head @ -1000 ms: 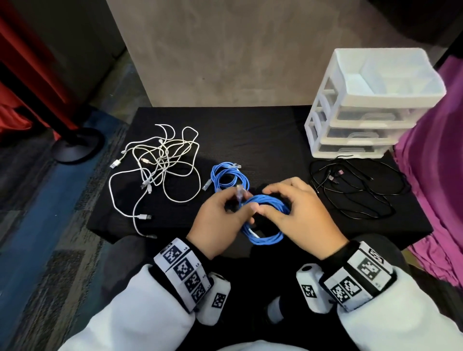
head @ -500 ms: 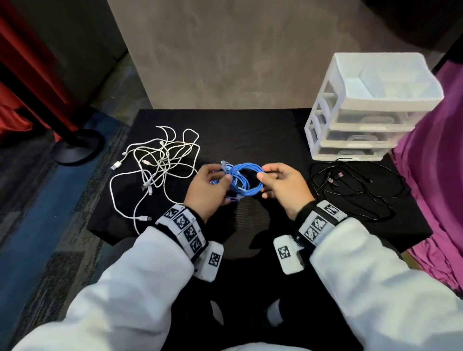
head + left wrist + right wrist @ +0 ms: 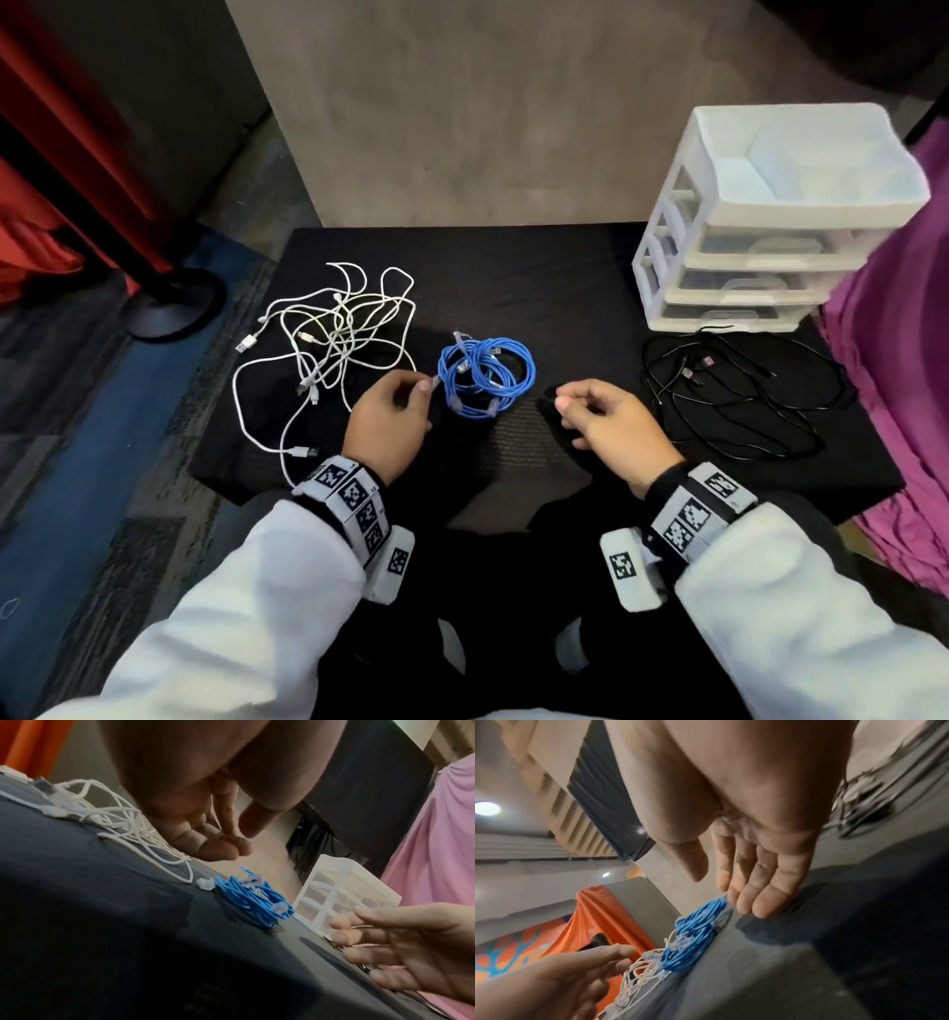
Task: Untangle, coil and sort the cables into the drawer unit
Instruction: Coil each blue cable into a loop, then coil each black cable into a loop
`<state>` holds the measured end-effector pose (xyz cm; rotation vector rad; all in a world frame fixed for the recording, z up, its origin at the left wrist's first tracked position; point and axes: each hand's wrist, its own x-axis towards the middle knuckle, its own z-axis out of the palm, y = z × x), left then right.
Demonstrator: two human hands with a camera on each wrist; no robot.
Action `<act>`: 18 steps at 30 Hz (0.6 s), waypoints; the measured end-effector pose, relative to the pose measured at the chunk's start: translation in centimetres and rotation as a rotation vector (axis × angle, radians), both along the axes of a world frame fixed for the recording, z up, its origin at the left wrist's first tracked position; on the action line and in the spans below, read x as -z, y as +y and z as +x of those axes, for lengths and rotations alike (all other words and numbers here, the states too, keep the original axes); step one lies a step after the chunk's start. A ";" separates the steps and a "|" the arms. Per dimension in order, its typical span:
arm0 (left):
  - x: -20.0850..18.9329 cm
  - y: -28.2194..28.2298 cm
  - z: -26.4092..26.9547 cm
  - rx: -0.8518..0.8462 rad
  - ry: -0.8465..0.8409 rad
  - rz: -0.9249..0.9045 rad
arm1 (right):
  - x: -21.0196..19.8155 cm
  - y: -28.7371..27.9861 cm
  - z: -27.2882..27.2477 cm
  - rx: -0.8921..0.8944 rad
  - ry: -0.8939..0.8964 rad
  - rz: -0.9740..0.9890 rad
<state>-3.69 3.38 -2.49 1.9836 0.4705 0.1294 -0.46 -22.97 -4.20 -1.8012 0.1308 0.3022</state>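
Hands hover empty above the desk (image 3: 513, 267): wrist views show the left hand (image 3: 205, 817) loosely curled, the right hand (image 3: 752, 845) with fingers nearly straight, which the head view leaves unclear. Blue coils (image 3: 485, 377), seemingly two overlapping, lie mid-desk between them. One white tangle (image 3: 334, 339) lies toward the left edge, black cables (image 3: 734, 395) toward the right. One drawer unit (image 3: 770, 221), three drawers under an open tray, occupies the far right corner.

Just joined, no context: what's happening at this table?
A person is sorting cables. The blue cables lie coiled mid-table; the left hand and right hand hover beside them, holding nothing. The white cables are tangled, the black cables loose, by the drawer unit.
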 end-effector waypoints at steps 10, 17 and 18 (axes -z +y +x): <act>0.0 -4.5 -2.6 0.204 -0.105 -0.014 | -2.1 -10.1 -1.2 -0.109 -0.069 -0.923; 0.0 -9.7 -3.2 0.423 0.004 -0.118 | -0.2 -11.6 -0.3 -0.167 -0.010 -1.015; -0.2 -10.1 -3.3 0.441 0.026 -0.125 | -0.4 -11.5 -0.3 -0.174 -0.034 -1.003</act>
